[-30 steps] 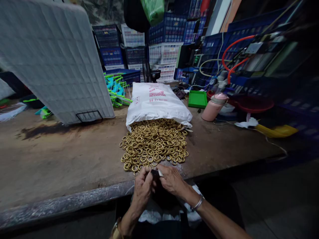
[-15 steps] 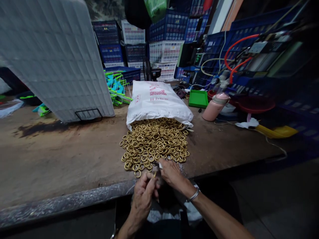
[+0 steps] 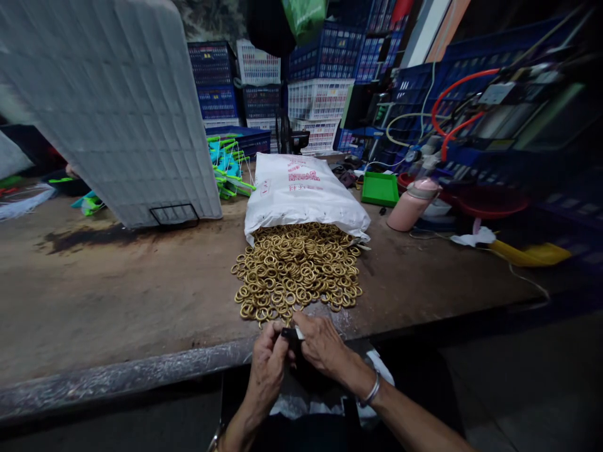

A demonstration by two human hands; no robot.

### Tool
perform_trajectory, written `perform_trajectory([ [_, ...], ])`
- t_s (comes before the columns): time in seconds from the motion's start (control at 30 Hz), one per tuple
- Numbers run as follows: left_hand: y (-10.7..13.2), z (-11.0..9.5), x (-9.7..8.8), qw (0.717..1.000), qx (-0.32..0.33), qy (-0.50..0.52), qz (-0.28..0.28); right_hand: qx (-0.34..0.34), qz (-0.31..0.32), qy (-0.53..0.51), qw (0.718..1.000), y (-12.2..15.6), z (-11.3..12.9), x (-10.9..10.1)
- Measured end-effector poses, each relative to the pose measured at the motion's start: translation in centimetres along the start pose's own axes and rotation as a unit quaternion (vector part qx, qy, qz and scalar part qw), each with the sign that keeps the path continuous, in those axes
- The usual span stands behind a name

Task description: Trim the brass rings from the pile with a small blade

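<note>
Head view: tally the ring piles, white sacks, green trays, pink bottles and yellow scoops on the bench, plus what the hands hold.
Gold ring pile: 1
White sack: 1
Green tray: 1
Pink bottle: 1
Yellow scoop: 1
Dark piece pinched by left hand and right hand: 1
Total: 6

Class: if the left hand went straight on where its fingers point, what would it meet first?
Likely the rings just beyond the dark piece the left hand pinches; depth is unclear.
</note>
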State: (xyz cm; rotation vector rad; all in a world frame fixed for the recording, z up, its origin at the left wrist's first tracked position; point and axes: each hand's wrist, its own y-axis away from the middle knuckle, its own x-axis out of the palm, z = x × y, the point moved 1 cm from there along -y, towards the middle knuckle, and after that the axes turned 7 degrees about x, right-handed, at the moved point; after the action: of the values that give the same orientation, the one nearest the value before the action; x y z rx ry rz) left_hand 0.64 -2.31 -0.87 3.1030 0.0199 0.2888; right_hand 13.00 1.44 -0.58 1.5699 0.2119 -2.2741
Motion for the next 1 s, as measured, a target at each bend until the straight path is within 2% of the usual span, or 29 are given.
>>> perform_trajectory([
  [0.3, 0.0, 1.1, -0.4, 1.000, 0.024, -0.004, -0.004, 0.017, 0.004, 0.016, 1.000, 0.0, 0.6, -0.5],
  [0.43, 0.2, 1.5, -0.7, 1.000, 0.027, -0.011, -0.010, 0.001, 0.026, 0.010, 1.000, 0.1, 0.7, -0.5],
  [0.5, 0.6, 1.2, -0.7, 1.000, 0.020, -0.003, -0.014, -0.007, 0.037, 0.012, 0.999, 0.1, 0.6, -0.4],
  [0.6, 1.5, 0.0, -0.4, 1.000, 0.012, 0.007, -0.011, 0.034, 0.039, 0.049, 0.997, -0.4, 0.1, -0.7],
  [0.67, 2.0, -0.9, -0.1, 0.999, 0.008, 0.031, 0.008, 0.073, 0.025, 0.075, 0.994, -0.9, -0.2, -1.1],
  [0.77, 2.1, -1.4, 0.1, 0.993, -0.032, 0.109, 0.030, 0.079, -0.023, 0.081, 0.993, -1.7, -0.2, -1.7],
  [0.87, 1.4, -0.9, -0.2, 0.978, -0.077, 0.194, -0.005, 0.072, -0.056, 0.085, 0.992, -2.8, 0.3, -1.9],
  [1.0, 0.8, -0.6, -1.0, 0.962, -0.097, 0.251, -0.048, 0.084, -0.061, 0.118, 0.988, -4.2, 0.9, -1.4],
])
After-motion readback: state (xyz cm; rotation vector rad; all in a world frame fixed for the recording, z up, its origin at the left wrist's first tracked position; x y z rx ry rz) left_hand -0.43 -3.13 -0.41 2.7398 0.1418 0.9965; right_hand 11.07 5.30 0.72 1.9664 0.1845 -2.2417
